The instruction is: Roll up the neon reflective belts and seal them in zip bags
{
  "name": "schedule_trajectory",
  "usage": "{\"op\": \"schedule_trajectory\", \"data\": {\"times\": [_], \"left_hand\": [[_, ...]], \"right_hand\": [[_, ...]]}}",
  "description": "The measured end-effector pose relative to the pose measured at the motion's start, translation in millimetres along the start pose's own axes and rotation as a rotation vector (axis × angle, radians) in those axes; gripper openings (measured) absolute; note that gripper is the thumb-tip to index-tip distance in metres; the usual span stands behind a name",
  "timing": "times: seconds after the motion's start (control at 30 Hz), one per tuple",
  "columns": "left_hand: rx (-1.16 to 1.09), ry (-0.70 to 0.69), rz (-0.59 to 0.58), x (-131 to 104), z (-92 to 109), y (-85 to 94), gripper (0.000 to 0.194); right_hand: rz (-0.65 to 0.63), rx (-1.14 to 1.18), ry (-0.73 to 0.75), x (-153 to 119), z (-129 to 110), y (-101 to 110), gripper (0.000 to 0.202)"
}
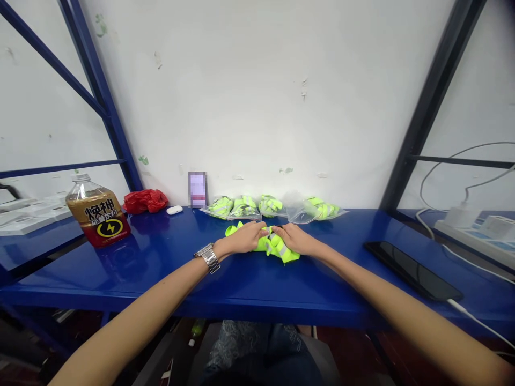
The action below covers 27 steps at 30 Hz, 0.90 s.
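A crumpled fluorescent yellow-green garment with silvery reflective strips, like a safety vest [277, 247], lies bunched near the middle of the blue table. My left hand [246, 237], with a metal watch on the wrist, is closed on its left part. Closed on its upper right part is my right hand [296, 239]. The two fists sit close together with a small gap of fabric between them. Behind them, clear plastic bags with similar folded fabric [244, 206] lie in a row by the wall. One bag at the right [322, 209] has loose, wrinkled plastic on its left side.
A large drink bottle [98, 212] stands at the left, near a red plastic bag [145, 201] and a small white case [174, 209]. A phone [198, 190] leans on the wall. A cabled black phone [412, 269] and a power strip [478, 236] lie at the right. Blue posts flank the table [257, 295].
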<state>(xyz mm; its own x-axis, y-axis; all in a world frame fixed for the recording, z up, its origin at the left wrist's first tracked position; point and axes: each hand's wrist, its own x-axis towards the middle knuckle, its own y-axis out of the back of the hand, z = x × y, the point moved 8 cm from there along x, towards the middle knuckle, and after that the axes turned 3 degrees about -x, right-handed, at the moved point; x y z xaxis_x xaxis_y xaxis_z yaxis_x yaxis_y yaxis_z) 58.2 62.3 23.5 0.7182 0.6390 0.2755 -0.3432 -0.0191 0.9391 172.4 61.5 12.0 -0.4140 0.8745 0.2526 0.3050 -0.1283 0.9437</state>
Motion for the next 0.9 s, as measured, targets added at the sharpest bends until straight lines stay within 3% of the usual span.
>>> {"op": "schedule_trajectory", "data": {"times": [0.13,0.23,0.33,0.43,0.53,0.67,0.77,0.9], "left_hand": [[0.094,0.05,-0.022,11,-8,-6.5,0.029],[0.114,0.091,-0.057,17,-14,-9.8,0.035],[0.129,0.129,-0.078,24,-20,-11.0,0.038],[0.154,0.172,-0.074,30,-26,-12.2,0.035],[0.181,0.212,-0.036,33,-34,-14.4,0.034],[0.185,0.191,0.04,36,-38,-19.1,0.035],[0.175,0.148,0.1,35,-36,-19.8,0.038],[0.153,0.078,0.175,23,-26,-15.3,0.045]], "right_hand": [[0.014,-0.125,-0.18,-1,15,-1,0.064],[0.074,-0.253,-0.213,-5,11,5,0.059],[0.201,-0.326,-0.137,-9,-2,16,0.05],[0.26,-0.28,0.05,-14,-17,20,0.05],[0.2,-0.239,0.208,-17,-23,12,0.069],[0.079,-0.187,0.249,-10,-15,-4,0.091],[0.002,-0.176,0.248,2,-9,-12,0.091],[-0.01,-0.202,0.293,14,-9,-15,0.073]]}}
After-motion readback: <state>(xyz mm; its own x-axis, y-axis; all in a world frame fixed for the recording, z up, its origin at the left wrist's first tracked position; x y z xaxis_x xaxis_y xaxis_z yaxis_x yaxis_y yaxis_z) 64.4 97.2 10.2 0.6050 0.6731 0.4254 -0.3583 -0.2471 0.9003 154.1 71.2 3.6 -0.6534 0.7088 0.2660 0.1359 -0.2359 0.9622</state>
